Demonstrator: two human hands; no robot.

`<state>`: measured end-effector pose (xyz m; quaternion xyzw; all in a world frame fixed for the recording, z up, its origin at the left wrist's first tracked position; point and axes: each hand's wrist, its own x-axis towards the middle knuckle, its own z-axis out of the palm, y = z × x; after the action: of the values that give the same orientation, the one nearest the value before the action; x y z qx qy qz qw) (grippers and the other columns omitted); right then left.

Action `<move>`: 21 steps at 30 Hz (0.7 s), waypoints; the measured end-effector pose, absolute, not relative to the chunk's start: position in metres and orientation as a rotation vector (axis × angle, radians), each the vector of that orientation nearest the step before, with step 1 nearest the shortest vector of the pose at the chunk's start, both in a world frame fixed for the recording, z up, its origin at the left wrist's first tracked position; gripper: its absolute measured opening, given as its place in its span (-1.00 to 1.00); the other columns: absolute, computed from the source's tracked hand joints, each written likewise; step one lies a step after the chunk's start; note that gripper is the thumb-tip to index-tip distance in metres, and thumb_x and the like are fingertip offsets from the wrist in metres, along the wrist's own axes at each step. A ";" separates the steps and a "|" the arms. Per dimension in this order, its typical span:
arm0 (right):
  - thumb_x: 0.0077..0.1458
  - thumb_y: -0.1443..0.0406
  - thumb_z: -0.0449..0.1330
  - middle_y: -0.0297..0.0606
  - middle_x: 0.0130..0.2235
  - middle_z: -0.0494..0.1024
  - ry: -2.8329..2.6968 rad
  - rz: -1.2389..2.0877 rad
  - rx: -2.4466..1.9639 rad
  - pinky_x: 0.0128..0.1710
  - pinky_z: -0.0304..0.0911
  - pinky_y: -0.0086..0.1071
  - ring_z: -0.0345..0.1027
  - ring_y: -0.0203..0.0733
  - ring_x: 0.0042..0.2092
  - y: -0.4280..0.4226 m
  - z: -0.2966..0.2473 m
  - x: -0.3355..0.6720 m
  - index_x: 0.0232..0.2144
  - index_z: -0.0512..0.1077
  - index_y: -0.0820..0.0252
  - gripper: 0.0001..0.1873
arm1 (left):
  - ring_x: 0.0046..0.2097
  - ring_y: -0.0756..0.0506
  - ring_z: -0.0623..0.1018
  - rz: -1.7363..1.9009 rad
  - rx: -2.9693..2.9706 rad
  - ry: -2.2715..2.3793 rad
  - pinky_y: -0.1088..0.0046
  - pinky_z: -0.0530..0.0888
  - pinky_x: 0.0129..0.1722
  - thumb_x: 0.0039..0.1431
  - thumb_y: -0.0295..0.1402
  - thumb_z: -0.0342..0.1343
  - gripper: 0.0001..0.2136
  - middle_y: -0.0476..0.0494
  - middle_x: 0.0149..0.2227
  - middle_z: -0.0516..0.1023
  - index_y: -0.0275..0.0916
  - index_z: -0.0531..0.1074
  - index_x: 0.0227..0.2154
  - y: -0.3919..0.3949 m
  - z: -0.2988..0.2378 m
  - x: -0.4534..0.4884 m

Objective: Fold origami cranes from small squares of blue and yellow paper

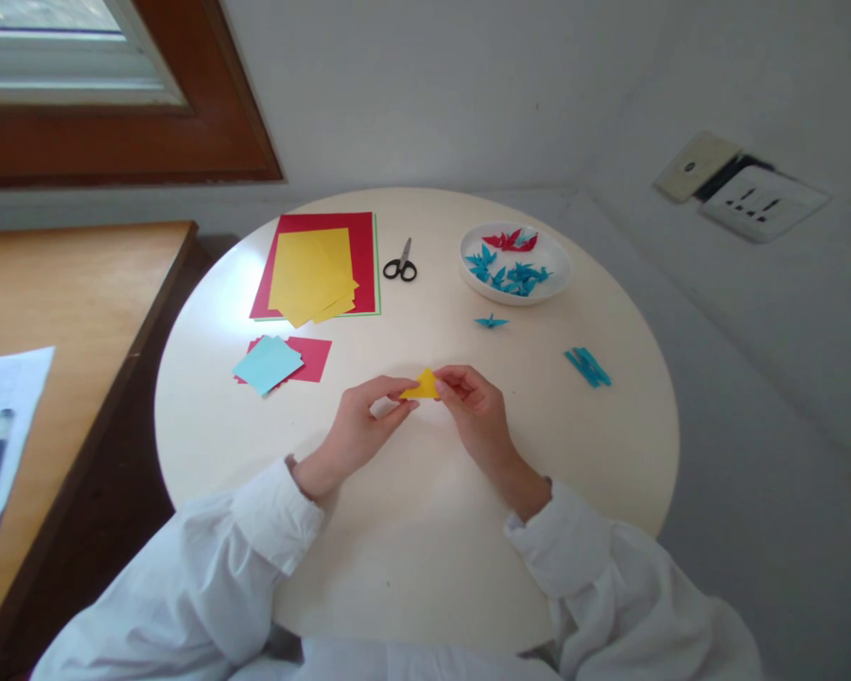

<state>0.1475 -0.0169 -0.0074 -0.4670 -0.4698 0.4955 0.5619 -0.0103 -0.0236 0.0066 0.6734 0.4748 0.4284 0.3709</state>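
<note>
A small piece of yellow folded paper (425, 385), triangular in outline, is held between both hands over the middle of the round white table (411, 530). My left hand (369, 416) pinches its left corner between thumb and fingers. On the other side, my right hand (477, 411) grips the right edge, thumb in front and fingers curled behind. Beyond the hands, a single blue paper crane (492, 322) rests on the table. Farther back, a white dish (472, 279) holds blue cranes (521, 278) and red cranes (512, 240).
Scissors (401, 265) with black handles lie at the back. Yellow sheets (312, 270) rest on larger red sheets (364, 246) at back left. Nearer are light blue squares (268, 364) over pink-red paper (316, 357). Blue strips (588, 367) lie right. A wooden desk (78, 284) stands left.
</note>
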 end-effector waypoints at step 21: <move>-0.10 0.24 0.28 -0.28 -0.25 0.50 -1.281 1.187 -1.127 -0.18 0.30 -0.30 0.39 -0.23 -0.22 -0.020 -0.011 0.150 -0.30 0.39 0.13 -0.75 | -0.26 -0.09 0.56 1.131 1.612 1.281 0.44 0.47 -0.24 0.09 -0.32 0.10 -0.84 -0.18 -0.30 0.60 -0.28 0.52 -0.35 -0.024 0.011 -0.009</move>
<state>0.1495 -0.0204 -0.0113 -0.4673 -0.5314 0.4923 0.5069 -0.0093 -0.0245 0.0108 0.6329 0.5031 0.4442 0.3859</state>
